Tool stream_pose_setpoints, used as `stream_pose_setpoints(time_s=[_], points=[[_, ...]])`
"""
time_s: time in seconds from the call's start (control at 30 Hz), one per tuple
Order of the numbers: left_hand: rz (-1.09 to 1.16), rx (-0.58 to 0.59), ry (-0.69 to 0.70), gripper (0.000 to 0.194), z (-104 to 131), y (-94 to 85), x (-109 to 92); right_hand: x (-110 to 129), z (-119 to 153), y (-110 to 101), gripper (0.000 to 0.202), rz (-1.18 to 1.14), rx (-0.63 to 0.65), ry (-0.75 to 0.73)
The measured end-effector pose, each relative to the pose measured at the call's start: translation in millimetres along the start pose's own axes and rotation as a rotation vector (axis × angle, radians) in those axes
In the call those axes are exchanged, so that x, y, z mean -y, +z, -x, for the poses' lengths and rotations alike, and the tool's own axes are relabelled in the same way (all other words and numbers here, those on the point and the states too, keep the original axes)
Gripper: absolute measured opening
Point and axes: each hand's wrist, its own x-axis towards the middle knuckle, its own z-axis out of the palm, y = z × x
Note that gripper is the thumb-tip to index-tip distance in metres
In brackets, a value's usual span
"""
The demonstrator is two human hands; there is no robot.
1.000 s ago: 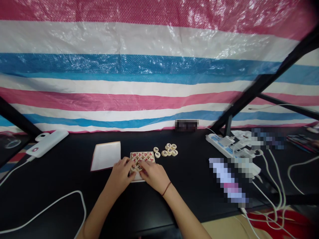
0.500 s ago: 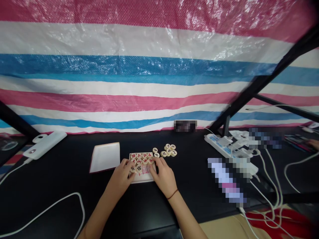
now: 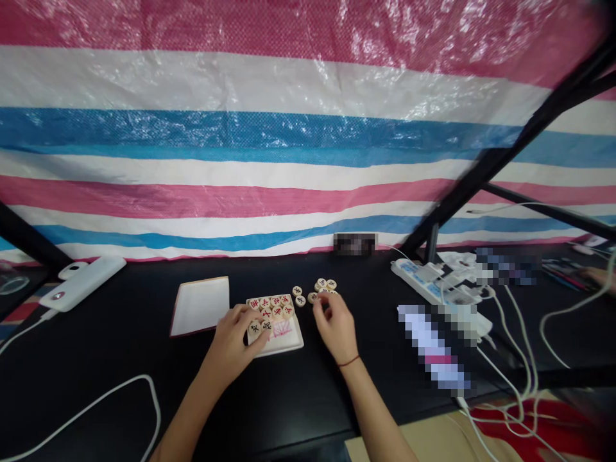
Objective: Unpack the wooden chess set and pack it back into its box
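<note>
A shallow white box stands on the black table with Chinese chess pieces in rows, red-marked ones at the back and two black-marked pieces in front. My left hand curls over the box's left side, its fingers and thumb around the black-marked pieces. My right hand is at the loose Chinese chess pieces right of the box, thumb and fingers apart, partly covering them. Two more loose pieces lie between the box and that hand. A pinkish patch shows on the bare box floor.
An open white lid lies left of the box. A white device with a cable is at far left. On the right are a power strip, white cables and a blurred-out slab. Striped sheeting hangs behind. Another person's hand shows at far right.
My right hand has left the box and moved right to the loose pieces. My left hand stays at the box's left side. The view has shifted slightly.
</note>
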Motion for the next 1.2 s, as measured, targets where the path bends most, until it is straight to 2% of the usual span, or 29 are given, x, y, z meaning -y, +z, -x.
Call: stream_pose_setpoints(time_s=[0.1, 0.2, 0.27, 0.37, 0.5, 0.63, 0.77, 0.87, 0.97, 1.1, 1.2], points=[[0.064, -0.099, 0.034, 0.014, -16.5, -2.4, -6.0, -7.0, -30.6, -12.7, 0.025, 0.191, 0.051, 0.061], [0.06, -0.251, 0.07, 0.015, -29.4, 3.6, -3.1, -5.7, -58.5, -14.7, 0.028, 0.392, 0.217, 0.114], [0.03, -0.318, 0.112, 0.014, -31.3, 8.1, 2.5, -0.3, -71.0, -10.5, 0.031, 0.449, 0.34, 0.057], [-0.009, -0.338, 0.132, 0.016, -25.0, 10.3, 11.1, 10.3, -81.2, 1.0, 0.035, 0.462, 0.512, -0.06], [-0.022, -0.311, 0.119, 0.017, -15.7, 8.9, 16.4, 20.0, -88.2, 18.7, 0.035, 0.502, 0.654, -0.073], [-0.015, -0.256, 0.111, 0.017, -14.4, 11.2, 17.2, 24.8, -93.1, 21.9, 0.025, 0.52, 0.669, -0.062], [0.0, -0.233, 0.077, 0.018, -14.7, 12.7, 18.4, 27.4, -91.4, 6.7, 0.027, 0.473, 0.628, -0.126], [0.011, -0.252, 0.068, 0.018, -14.4, 12.4, 19.5, 27.4, -82.3, -0.9, 0.025, 0.434, 0.676, -0.207], [0.025, -0.245, 0.064, 0.018, -14.4, 12.9, 20.4, 26.3, -69.2, 1.0, 0.025, 0.487, 0.718, -0.241], [0.037, -0.238, 0.073, 0.018, -15.4, 14.2, 20.1, 23.7, -56.2, 3.8, 0.025, 0.556, 0.68, -0.231], [0.033, -0.247, 0.071, 0.018, -16.1, 14.3, 18.3, 19.3, -56.7, -3.6, 0.026, 0.499, 0.644, -0.232]])
